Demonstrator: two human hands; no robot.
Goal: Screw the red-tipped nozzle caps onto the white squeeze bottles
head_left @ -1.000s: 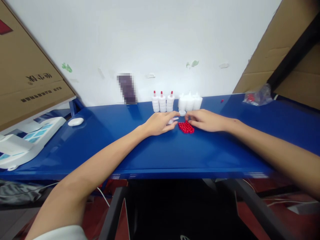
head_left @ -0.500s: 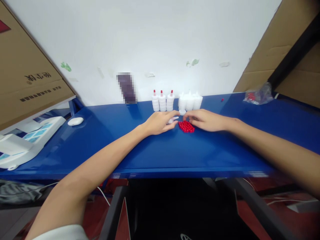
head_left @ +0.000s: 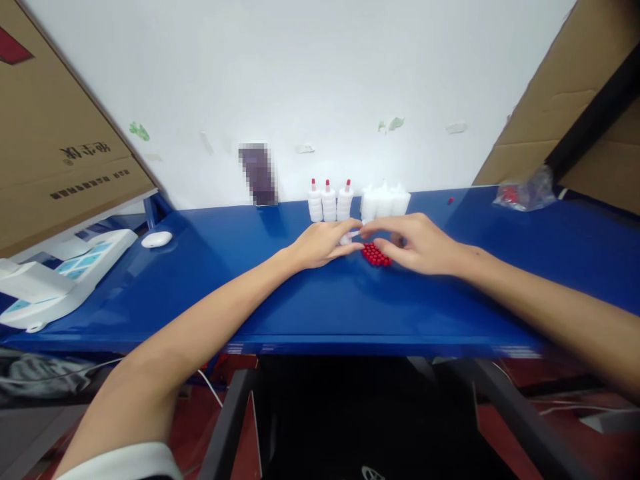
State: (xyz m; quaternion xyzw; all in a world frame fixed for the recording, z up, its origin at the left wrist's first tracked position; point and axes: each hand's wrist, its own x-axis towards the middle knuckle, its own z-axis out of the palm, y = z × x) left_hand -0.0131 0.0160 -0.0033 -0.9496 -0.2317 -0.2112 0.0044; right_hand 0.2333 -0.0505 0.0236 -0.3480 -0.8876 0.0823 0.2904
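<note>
My left hand point(head_left: 325, 243) is closed around a white nozzle bottle point(head_left: 345, 238), its pointed tip aimed right; most of the body is hidden in the palm. Close to that tip are the fingertips of my right hand point(head_left: 413, 243), thumb and forefinger apart. Whether they touch the tip is unclear. A cluster of small red caps point(head_left: 376, 255) lies on the blue table point(head_left: 320, 300), just under my right thumb. Behind the hands stand three white bottles with red-capped nozzles point(head_left: 329, 203). To their right is a group of white bottles without red caps point(head_left: 385, 201), partly covered by my right hand.
A single red cap point(head_left: 451, 200) and a clear plastic bag with red pieces point(head_left: 523, 193) lie at the back right. A white oval case point(head_left: 157, 239) and a white device point(head_left: 75, 273) are at left. Cardboard point(head_left: 70, 133) flanks the table.
My right hand has moved from the red caps up and left to the nozzle tip, and its fingers have spread. My left hand keeps hold of the bottle. The view has shifted slightly.
</note>
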